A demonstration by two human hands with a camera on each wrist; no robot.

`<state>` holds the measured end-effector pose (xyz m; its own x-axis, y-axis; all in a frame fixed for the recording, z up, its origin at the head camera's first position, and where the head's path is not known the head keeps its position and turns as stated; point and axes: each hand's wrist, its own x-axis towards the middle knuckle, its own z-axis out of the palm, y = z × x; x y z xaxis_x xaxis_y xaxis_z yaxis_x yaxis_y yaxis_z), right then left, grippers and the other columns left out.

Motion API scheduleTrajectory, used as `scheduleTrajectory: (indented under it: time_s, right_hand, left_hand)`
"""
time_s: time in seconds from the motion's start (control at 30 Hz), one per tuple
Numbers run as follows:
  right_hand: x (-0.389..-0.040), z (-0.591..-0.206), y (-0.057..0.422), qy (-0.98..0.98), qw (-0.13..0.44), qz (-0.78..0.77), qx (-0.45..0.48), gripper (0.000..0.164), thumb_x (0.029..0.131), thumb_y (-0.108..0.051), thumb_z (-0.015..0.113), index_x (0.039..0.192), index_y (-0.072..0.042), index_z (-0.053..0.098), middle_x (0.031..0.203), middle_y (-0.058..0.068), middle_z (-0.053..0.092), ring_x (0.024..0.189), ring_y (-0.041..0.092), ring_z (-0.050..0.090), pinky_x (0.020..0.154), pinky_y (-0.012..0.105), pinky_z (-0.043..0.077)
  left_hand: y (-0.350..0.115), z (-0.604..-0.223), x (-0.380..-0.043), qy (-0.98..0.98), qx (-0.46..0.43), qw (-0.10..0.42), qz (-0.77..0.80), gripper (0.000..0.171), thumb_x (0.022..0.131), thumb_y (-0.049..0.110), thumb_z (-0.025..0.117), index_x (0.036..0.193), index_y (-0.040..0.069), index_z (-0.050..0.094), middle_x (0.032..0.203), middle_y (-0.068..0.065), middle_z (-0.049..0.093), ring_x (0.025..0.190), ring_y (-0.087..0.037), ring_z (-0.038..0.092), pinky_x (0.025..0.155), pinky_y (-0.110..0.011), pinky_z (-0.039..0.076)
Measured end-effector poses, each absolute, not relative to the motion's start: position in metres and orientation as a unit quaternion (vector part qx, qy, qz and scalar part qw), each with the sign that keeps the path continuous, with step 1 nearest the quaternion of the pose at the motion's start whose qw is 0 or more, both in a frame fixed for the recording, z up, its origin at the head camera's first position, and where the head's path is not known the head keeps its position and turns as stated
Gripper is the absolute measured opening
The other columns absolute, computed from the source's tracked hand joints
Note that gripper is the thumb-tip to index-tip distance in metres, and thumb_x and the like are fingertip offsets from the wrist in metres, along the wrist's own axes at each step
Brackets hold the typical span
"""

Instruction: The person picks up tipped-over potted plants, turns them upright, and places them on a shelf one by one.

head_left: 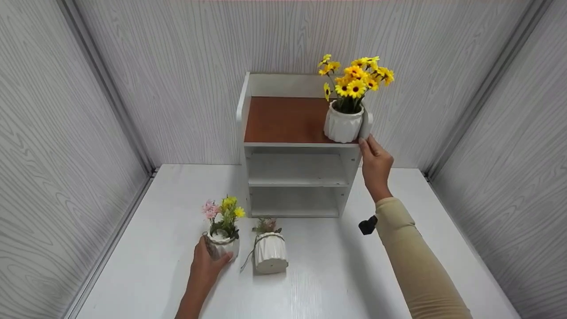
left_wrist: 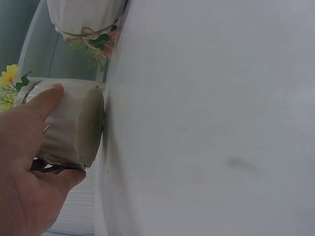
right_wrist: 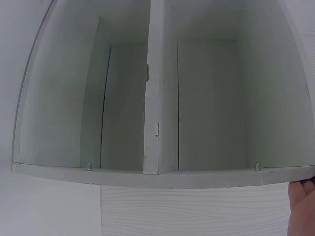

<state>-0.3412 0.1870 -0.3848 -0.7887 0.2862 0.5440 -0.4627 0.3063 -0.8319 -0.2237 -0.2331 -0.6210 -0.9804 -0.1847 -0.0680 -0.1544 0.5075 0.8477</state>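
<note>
Fingers of your left hand [head_left: 206, 266] clamp the flowerpot [head_left: 225, 249]; those of your right hand [head_left: 377, 165] pinch the shelf unit [head_left: 297, 167]. Level the flowerpot; brace without tugging.

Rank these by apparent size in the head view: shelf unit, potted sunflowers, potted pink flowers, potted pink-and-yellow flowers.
1. shelf unit
2. potted sunflowers
Too alike to rank: potted pink flowers and potted pink-and-yellow flowers, the latter partly hidden.

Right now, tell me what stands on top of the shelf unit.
A white pot of yellow flowers stands on the brown top board, toward its right front. The pot hides the board directly beneath and behind it.
</note>
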Motion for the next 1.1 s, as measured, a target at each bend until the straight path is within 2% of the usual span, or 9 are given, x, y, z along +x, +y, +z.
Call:
scheduleTrajectory:
  time_s: [0.3, 0.5, 0.73, 0.83, 1.1]
  right_hand:
    - [-0.340, -0.383, 0.184, -0.745, 0.330, 0.577, 0.055, 0.042, 0.101, -0.017, 0.062, 0.139, 0.000, 0.056, 0.140, 0.017, 0.058, 0.132, 0.024, 0.056, 0.104, 0.031, 0.049]
    - [-0.339, -0.383, 0.184, -0.749, 0.334, 0.568, 0.057, 0.040, 0.101, -0.016, 0.061, 0.139, -0.001, 0.056, 0.140, 0.018, 0.057, 0.132, 0.026, 0.056, 0.104, 0.031, 0.050]
    - [-0.340, -0.384, 0.184, -0.751, 0.343, 0.561, 0.059, 0.039, 0.101, -0.014, 0.062, 0.137, 0.001, 0.058, 0.137, 0.018, 0.059, 0.129, 0.025, 0.059, 0.103, 0.034, 0.051]
    - [-0.351, -0.392, 0.190, -0.747, 0.345, 0.565, 0.056, 0.038, 0.101, -0.017, 0.063, 0.136, -0.003, 0.059, 0.137, 0.015, 0.060, 0.128, 0.023, 0.059, 0.103, 0.033, 0.051]
    - [-0.367, -0.406, 0.199, -0.739, 0.341, 0.577, 0.064, 0.043, 0.099, -0.029, 0.066, 0.138, -0.010, 0.060, 0.139, 0.009, 0.061, 0.130, 0.016, 0.058, 0.103, 0.029, 0.050]
  left_hand:
    - [-0.231, -0.631, -0.227, -0.877, 0.091, 0.032, -0.470, 0.111, 0.083, 0.036, 0.082, 0.156, -0.008, 0.012, 0.158, -0.033, 0.024, 0.148, -0.048, 0.024, 0.118, -0.059, 0.027]
    - [-0.230, -0.632, -0.225, -0.875, 0.096, 0.035, -0.474, 0.110, 0.083, 0.036, 0.082, 0.156, -0.009, 0.013, 0.158, -0.032, 0.024, 0.148, -0.048, 0.024, 0.119, -0.059, 0.026]
    - [-0.236, -0.623, -0.215, -0.885, 0.112, 0.015, -0.453, 0.123, 0.080, 0.051, 0.082, 0.158, -0.007, 0.006, 0.158, -0.033, 0.023, 0.147, -0.050, 0.025, 0.116, -0.062, 0.030]
    - [-0.240, -0.619, -0.210, -0.892, 0.124, 0.016, -0.434, 0.125, 0.079, 0.054, 0.081, 0.158, -0.007, 0.005, 0.158, -0.033, 0.023, 0.147, -0.050, 0.024, 0.115, -0.062, 0.030]
    - [-0.240, -0.612, -0.209, -0.897, 0.099, 0.037, -0.428, 0.114, 0.083, 0.052, 0.078, 0.160, -0.001, 0.013, 0.162, -0.026, 0.020, 0.150, -0.045, 0.021, 0.118, -0.061, 0.026]
